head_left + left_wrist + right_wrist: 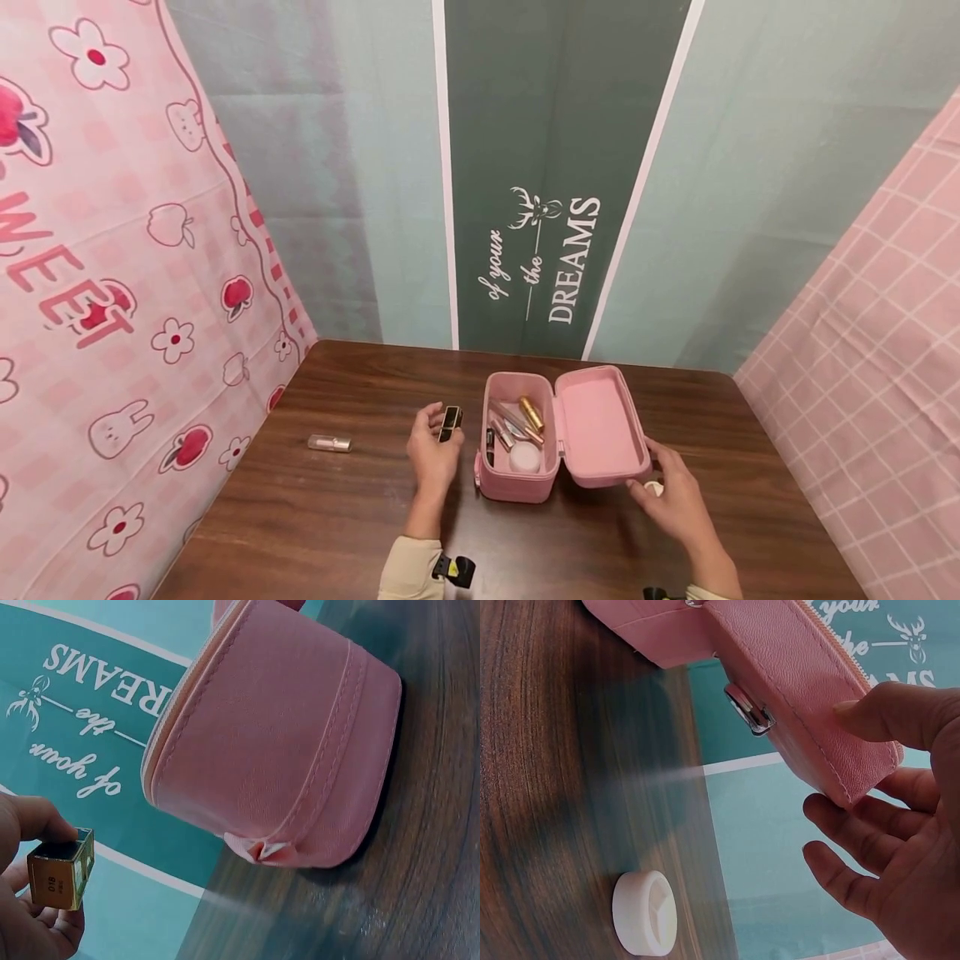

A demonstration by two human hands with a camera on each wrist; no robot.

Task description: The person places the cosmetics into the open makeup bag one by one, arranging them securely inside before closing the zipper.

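A pink cosmetic case (517,490) stands on the table with its lid (600,425) swung out to the right. My left hand (433,458), just left of the case, pinches a black and gold lipstick (61,871) whose end is marked 018. With my right hand (678,498) I grip the lid's outer corner, thumb on one side and fingers on the other. Inside the case lie a gold tube (532,413), a round pale jar (525,457) and several slim tubes.
A clear tube with a silvery cap (328,443) lies on the wooden table (285,525) at the left. Near my right hand, a small white round item (645,913) sits on the tabletop below the lid. Printed cloths hang around the table.
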